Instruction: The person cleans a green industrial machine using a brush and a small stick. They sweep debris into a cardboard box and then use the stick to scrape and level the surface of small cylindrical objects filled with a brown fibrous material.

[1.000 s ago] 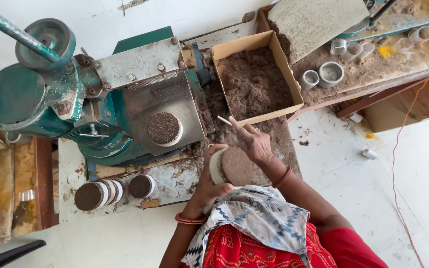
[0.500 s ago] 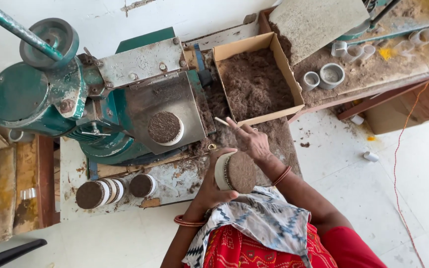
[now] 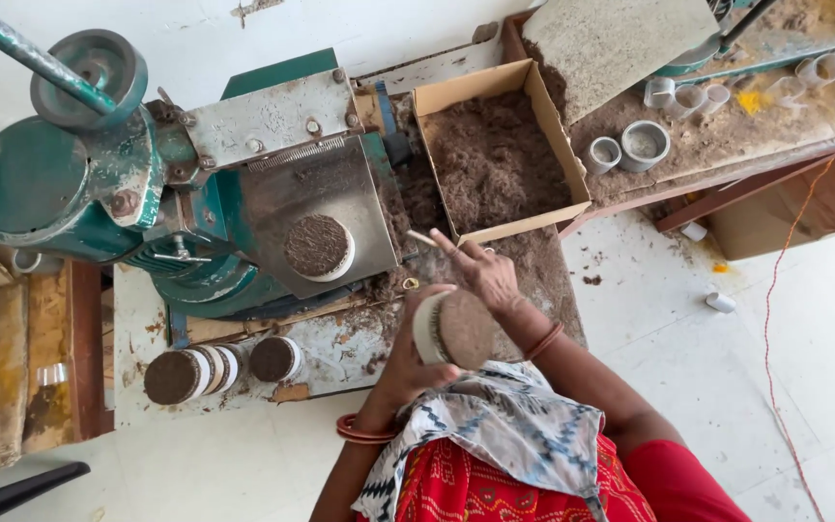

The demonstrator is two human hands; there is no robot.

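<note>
My left hand holds a round white mould packed with brown fibre, tilted on its side above the bench edge. My right hand rests against the mould's far side, fingers spread, holding nothing that I can make out. A green press machine stands at the left, and a fibre-filled mould sits in its metal plate. An open cardboard box of loose brown fibre lies just beyond my right hand.
Filled moulds lie in a row on the bench at front left. Empty white rings and metal cups stand on a dusty table at the right. Small white rings and a red cord lie on the floor.
The mould has tipped a little in my left hand, showing more of its white side wall. My right hand stays against it with fingers spread.
</note>
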